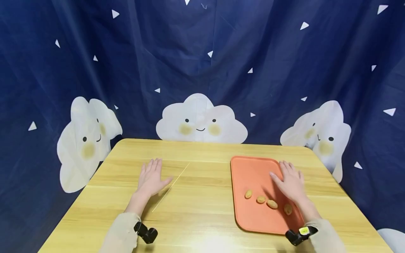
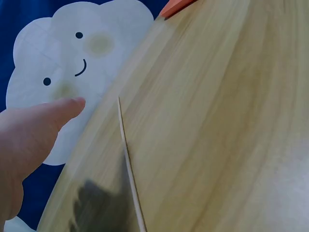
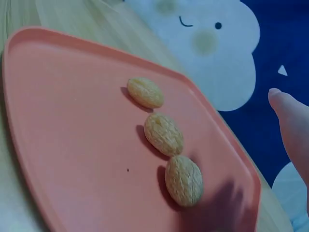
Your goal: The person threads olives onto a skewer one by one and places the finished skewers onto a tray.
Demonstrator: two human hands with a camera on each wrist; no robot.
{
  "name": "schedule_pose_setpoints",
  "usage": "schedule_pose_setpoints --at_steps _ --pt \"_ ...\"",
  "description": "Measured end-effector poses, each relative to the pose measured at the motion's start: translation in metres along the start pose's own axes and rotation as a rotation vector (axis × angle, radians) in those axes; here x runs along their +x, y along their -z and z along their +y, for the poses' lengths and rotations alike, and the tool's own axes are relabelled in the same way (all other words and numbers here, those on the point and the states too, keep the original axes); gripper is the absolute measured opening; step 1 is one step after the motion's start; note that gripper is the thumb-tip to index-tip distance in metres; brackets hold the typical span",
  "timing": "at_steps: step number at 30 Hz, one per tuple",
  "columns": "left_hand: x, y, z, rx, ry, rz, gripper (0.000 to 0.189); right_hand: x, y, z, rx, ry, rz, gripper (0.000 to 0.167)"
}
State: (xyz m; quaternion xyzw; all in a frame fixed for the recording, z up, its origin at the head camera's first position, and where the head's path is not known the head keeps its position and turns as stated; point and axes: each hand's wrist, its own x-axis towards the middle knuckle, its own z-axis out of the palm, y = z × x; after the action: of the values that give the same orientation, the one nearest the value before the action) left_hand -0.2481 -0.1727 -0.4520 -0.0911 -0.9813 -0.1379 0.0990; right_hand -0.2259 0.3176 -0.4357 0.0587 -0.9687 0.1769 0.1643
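1. From where I stand, the left hand has its grip released: the fingers are straight and spread, and it holds nothing. The thin stick lies on the worktop, just beside the thumb.
2. The right hand has also a loose grip, grasping nothing. It is at the right side of the orange tray; I cannot tell whether it touches the rim. Four wrinkled oval pieces lie on this tray, well apart from the stick.
3. In my judgement, such a slim stick is best lifted with thumb and forefinger near its middle, with little force, because it could roll or snap. A piece is better taken by its two sides, not pushing its neighbour.
4. The head view shows all four pieces; the right wrist view shows only three, but also a dark speck on the tray.
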Motion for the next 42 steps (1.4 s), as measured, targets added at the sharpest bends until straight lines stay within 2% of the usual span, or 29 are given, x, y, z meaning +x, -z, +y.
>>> schedule_pose_setpoints --at_steps 5,11,14,16,20,23,27,34,38,42 --pt "-0.009 0.0 0.003 -0.094 0.016 0.01 0.078 -0.018 0.009 0.008 0.199 -0.04 0.039 0.066" --pt "-0.022 -0.002 0.004 -0.214 0.08 -0.002 0.06 -0.045 0.013 0.018 0.477 -0.185 0.048 0.065" --pt "-0.027 -0.006 0.004 -0.28 0.115 -0.021 0.054 -0.057 0.011 0.022 0.56 -0.234 0.064 0.063" --pt "-0.029 -0.01 0.004 -0.321 0.137 -0.032 0.053 -0.066 0.009 0.025 0.613 -0.269 0.045 0.062" --pt "-0.032 -0.015 0.005 -0.379 0.169 -0.037 0.051 -0.084 0.006 0.033 0.653 -0.299 -0.002 0.06" --pt "-0.032 -0.017 0.007 -0.385 0.176 -0.037 0.047 -0.098 0.005 0.04 0.673 -0.256 -0.009 0.057" --pt "-0.031 -0.019 0.009 -0.387 0.175 -0.051 0.042 -0.112 0.004 0.046 0.752 -0.218 -0.024 0.059" --pt "-0.032 -0.021 0.009 -0.377 0.162 -0.075 0.035 -0.124 0.004 0.043 0.841 -0.192 -0.07 0.061" --pt "-0.03 -0.021 0.01 -0.375 0.163 -0.091 0.029 -0.125 0.005 0.04 0.813 -0.195 -0.072 0.062" --pt "-0.028 -0.023 0.009 -0.359 0.174 -0.116 0.02 -0.122 0.006 0.036 0.726 -0.209 -0.066 0.061"
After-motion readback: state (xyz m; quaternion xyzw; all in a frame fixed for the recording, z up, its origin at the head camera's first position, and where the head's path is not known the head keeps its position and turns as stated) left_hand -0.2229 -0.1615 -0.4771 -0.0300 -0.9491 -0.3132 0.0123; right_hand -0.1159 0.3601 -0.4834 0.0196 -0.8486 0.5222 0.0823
